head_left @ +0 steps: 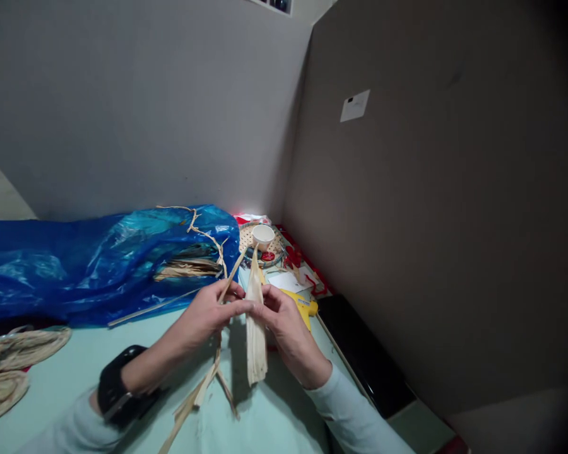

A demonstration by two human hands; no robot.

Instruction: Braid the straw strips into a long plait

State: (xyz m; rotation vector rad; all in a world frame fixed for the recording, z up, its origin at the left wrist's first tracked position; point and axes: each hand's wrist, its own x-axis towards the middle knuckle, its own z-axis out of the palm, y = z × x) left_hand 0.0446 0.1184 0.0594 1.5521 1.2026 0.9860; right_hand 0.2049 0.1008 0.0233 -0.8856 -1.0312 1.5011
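My left hand (207, 315) is closed in a pinch on thin dried husk strips (203, 384) that trail down toward me. My right hand (284, 325) is closed on a wide pale dried husk leaf (255, 328), held upright, its pointed tip up and its frayed end hanging down. Both hands meet above a pale green table (274, 416). A black band sits on my left wrist (118, 388).
A blue plastic bag (89, 258) with dried husks lies at the left back. A woven tray (250, 236) holds a white cup (264, 236). A yellow glue gun (305, 308), red pieces (296, 257), a black slab (360, 347) and coiled fibre bundles (9, 362) lie around.
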